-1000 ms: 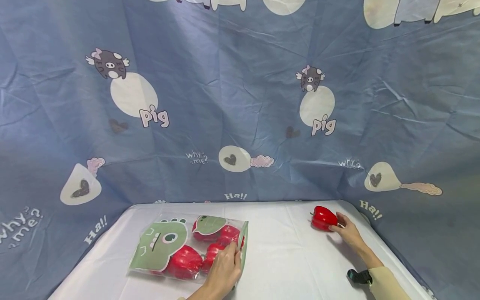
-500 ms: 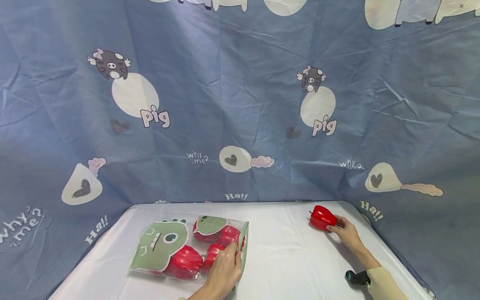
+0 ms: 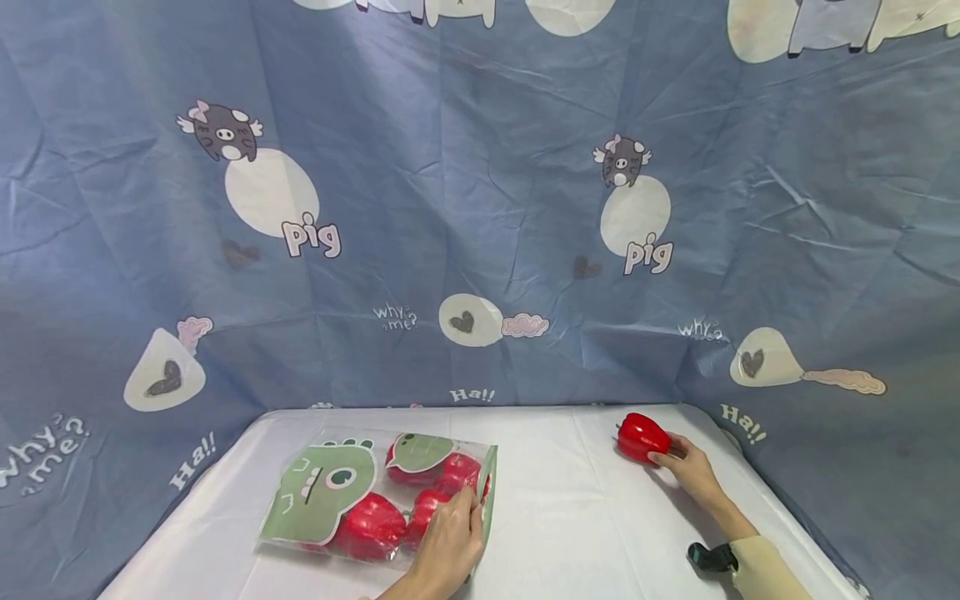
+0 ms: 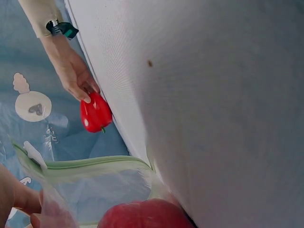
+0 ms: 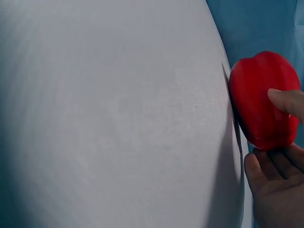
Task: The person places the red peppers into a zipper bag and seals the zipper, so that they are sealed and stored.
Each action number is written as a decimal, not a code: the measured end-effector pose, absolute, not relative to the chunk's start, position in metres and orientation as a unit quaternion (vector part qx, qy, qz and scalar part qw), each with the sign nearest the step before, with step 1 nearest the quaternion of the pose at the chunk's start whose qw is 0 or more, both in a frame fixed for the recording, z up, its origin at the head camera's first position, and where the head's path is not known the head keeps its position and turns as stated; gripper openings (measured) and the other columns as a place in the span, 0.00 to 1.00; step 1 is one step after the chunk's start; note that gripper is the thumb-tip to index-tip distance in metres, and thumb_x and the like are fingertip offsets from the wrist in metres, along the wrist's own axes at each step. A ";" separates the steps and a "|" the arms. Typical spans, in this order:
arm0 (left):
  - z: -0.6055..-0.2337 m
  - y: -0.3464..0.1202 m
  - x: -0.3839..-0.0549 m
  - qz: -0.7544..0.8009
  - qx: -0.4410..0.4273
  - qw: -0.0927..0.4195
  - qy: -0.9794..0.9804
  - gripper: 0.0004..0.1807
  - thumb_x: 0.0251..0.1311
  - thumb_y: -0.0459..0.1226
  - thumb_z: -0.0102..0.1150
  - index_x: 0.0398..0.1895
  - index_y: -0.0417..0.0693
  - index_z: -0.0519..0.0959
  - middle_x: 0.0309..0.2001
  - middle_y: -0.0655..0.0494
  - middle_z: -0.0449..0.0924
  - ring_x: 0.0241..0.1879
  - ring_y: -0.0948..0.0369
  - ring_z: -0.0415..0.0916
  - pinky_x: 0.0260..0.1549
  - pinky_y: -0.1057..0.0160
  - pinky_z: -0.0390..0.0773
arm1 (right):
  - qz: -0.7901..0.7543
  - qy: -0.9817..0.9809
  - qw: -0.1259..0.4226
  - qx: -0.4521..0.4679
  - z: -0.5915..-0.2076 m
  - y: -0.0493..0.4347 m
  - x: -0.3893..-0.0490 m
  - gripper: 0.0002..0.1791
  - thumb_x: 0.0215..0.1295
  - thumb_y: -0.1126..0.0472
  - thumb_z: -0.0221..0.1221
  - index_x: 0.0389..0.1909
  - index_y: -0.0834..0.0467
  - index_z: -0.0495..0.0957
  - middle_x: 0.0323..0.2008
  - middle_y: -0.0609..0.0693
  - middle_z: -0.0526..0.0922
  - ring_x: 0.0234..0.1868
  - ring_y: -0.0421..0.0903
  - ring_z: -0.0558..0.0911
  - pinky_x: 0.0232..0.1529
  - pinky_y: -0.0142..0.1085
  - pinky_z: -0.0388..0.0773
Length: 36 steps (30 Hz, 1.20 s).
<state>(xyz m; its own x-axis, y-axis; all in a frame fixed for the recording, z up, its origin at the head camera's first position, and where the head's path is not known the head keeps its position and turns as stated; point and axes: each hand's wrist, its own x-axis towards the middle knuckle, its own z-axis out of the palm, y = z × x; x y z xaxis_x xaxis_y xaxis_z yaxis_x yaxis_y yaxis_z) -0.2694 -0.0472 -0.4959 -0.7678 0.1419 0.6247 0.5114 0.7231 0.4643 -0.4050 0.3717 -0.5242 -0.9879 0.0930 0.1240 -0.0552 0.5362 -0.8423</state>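
Note:
At the right of the table in the head view, my right hand (image 3: 692, 468) holds a red bell pepper (image 3: 642, 437), its stem pointing left. The right wrist view shows the thumb (image 5: 285, 100) on the pepper's side and fingers at its blunt end. Whether the pepper touches the cloth is hard to tell. A clear zip bag (image 3: 311, 492) with a green cartoon monster print lies left of centre. Several red peppers (image 3: 371, 527) are inside it. My left hand (image 3: 450, 533) grips the bag near its green-edged mouth (image 4: 95, 163), which gapes in the left wrist view.
A white cloth (image 3: 555, 517) covers the table, with bare cloth between the bag and the right hand. Behind it hangs a blue curtain (image 3: 517, 208) with pig prints. A dark band (image 3: 712, 557) sits on the right wrist.
My right hand and the pepper have shifted slightly left. The left hand and the bag stay in place.

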 end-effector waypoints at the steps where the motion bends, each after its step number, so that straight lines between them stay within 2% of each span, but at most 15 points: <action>1: -0.496 -0.047 -0.269 -0.324 -0.185 0.284 -0.883 0.10 0.55 0.27 0.57 0.23 0.48 0.70 0.21 0.59 0.73 0.21 0.69 0.72 0.18 0.71 0.70 | 0.481 -0.873 0.078 -0.013 -0.525 0.371 -0.405 0.42 0.62 0.51 0.63 0.67 0.72 0.57 0.64 0.72 0.67 0.64 0.64 0.69 0.60 0.50 0.71; 11: -0.496 -0.047 -0.269 -0.324 -0.186 0.291 -0.881 0.11 0.54 0.27 0.58 0.22 0.48 0.70 0.20 0.60 0.73 0.21 0.68 0.73 0.18 0.71 0.70 | 0.485 -0.870 0.081 -0.039 -0.523 0.367 -0.401 0.44 0.61 0.47 0.63 0.67 0.72 0.58 0.61 0.72 0.69 0.61 0.64 0.71 0.57 0.47 0.74; 19: -0.495 -0.048 -0.270 -0.326 -0.182 0.291 -0.881 0.11 0.54 0.27 0.59 0.23 0.49 0.69 0.20 0.61 0.72 0.21 0.68 0.71 0.19 0.70 0.70 | 0.503 -0.860 0.081 -0.031 -0.516 0.354 -0.396 0.42 0.60 0.49 0.64 0.66 0.71 0.60 0.60 0.70 0.71 0.60 0.61 0.73 0.46 0.28 0.77; 22: -0.494 -0.048 -0.269 -0.327 -0.179 0.287 -0.883 0.11 0.55 0.27 0.58 0.23 0.49 0.70 0.20 0.61 0.72 0.21 0.68 0.72 0.19 0.70 0.70 | 0.515 -0.853 0.082 -0.023 -0.514 0.348 -0.395 0.41 0.60 0.51 0.65 0.65 0.71 0.61 0.60 0.70 0.71 0.61 0.61 0.73 0.44 0.24 0.76; 36: -0.494 -0.048 -0.269 -0.339 -0.181 0.266 -0.884 0.09 0.57 0.28 0.57 0.24 0.48 0.70 0.20 0.61 0.72 0.21 0.71 0.68 0.19 0.72 0.69 | 0.533 -0.843 0.069 0.018 -0.510 0.315 -0.386 0.36 0.59 0.54 0.66 0.63 0.68 0.65 0.59 0.66 0.74 0.60 0.58 0.75 0.46 0.24 0.76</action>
